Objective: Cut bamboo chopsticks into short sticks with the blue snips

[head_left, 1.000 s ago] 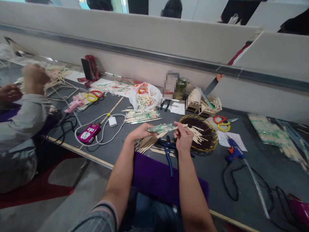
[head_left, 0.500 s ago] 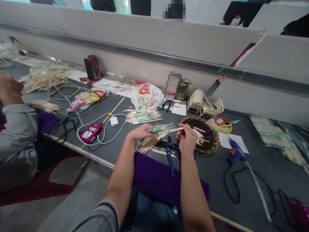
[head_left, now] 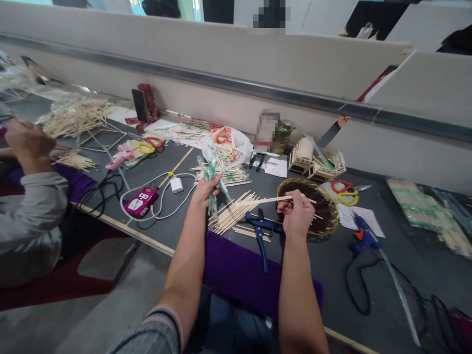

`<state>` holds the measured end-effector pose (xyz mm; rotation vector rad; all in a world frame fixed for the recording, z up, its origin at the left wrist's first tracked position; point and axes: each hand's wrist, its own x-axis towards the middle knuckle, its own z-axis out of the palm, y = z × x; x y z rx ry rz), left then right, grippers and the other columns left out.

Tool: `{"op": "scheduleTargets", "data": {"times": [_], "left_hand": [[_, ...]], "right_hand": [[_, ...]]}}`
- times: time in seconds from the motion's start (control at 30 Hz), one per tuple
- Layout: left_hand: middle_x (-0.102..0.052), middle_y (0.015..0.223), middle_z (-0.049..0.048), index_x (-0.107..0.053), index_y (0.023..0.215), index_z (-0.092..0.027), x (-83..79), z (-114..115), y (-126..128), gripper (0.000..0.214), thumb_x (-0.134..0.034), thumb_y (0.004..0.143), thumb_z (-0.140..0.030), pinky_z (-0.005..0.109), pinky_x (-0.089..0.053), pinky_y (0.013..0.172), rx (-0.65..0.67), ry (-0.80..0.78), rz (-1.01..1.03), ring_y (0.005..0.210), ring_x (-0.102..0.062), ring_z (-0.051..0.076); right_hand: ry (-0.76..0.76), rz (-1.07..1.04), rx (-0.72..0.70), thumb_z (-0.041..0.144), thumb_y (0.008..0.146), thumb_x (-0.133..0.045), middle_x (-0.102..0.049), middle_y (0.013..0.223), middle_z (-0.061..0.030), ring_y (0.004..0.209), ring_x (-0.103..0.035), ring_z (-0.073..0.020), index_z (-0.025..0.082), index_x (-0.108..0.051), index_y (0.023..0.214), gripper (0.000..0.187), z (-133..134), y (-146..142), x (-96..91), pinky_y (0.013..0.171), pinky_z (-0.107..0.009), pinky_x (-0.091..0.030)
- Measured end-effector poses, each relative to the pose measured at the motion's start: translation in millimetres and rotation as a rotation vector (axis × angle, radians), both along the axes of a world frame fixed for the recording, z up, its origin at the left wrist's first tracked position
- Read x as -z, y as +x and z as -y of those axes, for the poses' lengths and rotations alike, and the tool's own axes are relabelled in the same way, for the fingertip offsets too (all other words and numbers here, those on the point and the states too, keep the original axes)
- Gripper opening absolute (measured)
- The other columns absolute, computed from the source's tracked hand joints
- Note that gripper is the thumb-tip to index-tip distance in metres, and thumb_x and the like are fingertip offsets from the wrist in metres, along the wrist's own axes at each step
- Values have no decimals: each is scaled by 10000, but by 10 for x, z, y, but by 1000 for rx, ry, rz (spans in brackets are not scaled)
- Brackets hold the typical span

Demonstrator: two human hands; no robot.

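My left hand [head_left: 205, 191] is closed on a crumpled clear wrapper with green print [head_left: 211, 178], held upright above a pile of bare wooden sticks [head_left: 234, 212]. My right hand [head_left: 297, 215] pinches a thin wooden stick [head_left: 273, 199] that points left over the table. Just behind my right hand sits a round yellow wire basket [head_left: 329, 227] with short stick pieces in it. Blue-handled pliers [head_left: 261, 228] lie between my two hands on the dark table [head_left: 177, 226].
Another person's sleeve [head_left: 33, 216] and hand [head_left: 25, 140] work at the left beside a heap of sticks [head_left: 75, 117]. A pink device [head_left: 141, 201] with a white charger, a white bag [head_left: 226, 145], small stick houses [head_left: 315, 160], red-yellow scissors [head_left: 343, 191] and a blue glue gun [head_left: 363, 237] lie around.
The stick has come out of the wrapper: my left hand swung the empty wrapper up and left, and my right hand moved right with the bare stick.
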<state>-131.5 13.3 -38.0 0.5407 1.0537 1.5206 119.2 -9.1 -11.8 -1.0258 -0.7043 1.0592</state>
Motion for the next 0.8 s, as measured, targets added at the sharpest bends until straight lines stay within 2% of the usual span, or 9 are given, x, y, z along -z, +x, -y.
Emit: {"op": "scheduleTargets", "data": {"times": [0.1,0.17,0.23,0.37,0.47,0.57,0.7,0.8], "left_hand": [[-523,548,-43,-624,773,-108,30,-48,-52,200,-786,683,-183,102,-277,334,-257,-52,138,415,-437,18],[-543,569,-40,-626,800,-114,34,-71,-60,142,-743,742,-170,100,-325,357,-353,-72,203,426,-457,16],[-566,593,-33,-636,820,-117,25,-85,-38,112,-720,771,-171,105,-382,390,-371,-87,228,451,-493,22],[-593,614,-22,-650,818,-114,-3,-75,44,143,-748,747,-190,105,-396,388,-273,-65,190,493,-551,38],[-590,603,-17,-626,759,-115,-16,-47,85,202,-773,721,-248,106,-327,328,-149,-23,178,469,-541,43],[-601,607,-6,-623,761,-108,-25,-21,115,229,-765,727,-284,113,-338,322,-46,-25,162,467,-545,51],[-645,660,11,-634,804,-104,-38,3,169,238,-775,708,-271,131,-407,362,33,-73,96,499,-576,65],[-668,679,24,-640,810,-103,-38,13,206,237,-773,706,-270,137,-434,393,56,-85,52,519,-586,69]], "right_hand": [[83,-29,133,550,723,-657,-517,429,77,326,-485,-82,177,-538,669,395,5,29,-23,307,-178,-388],[128,-31,223,543,755,-626,-492,418,90,308,-457,-71,188,-505,650,389,7,63,-29,300,-170,-375],[84,16,143,538,749,-638,-484,416,92,296,-452,-72,187,-507,647,388,18,47,-8,284,-169,-364],[-122,175,-275,551,695,-694,-512,425,75,313,-502,-92,167,-564,699,405,59,-173,107,292,-176,-399],[-181,226,-430,572,689,-687,-526,444,67,337,-534,-100,165,-567,700,424,66,-363,211,304,-177,-421],[-206,261,-470,581,686,-680,-521,447,69,340,-542,-103,165,-563,697,433,30,-458,322,303,-173,-412],[-219,410,-473,613,720,-619,-540,470,50,310,-501,-98,156,-575,693,460,-36,-422,467,271,-174,-306],[-183,650,-369,575,770,-587,-533,466,56,313,-456,-96,130,-642,867,459,-45,-343,492,326,-201,-322]]}}
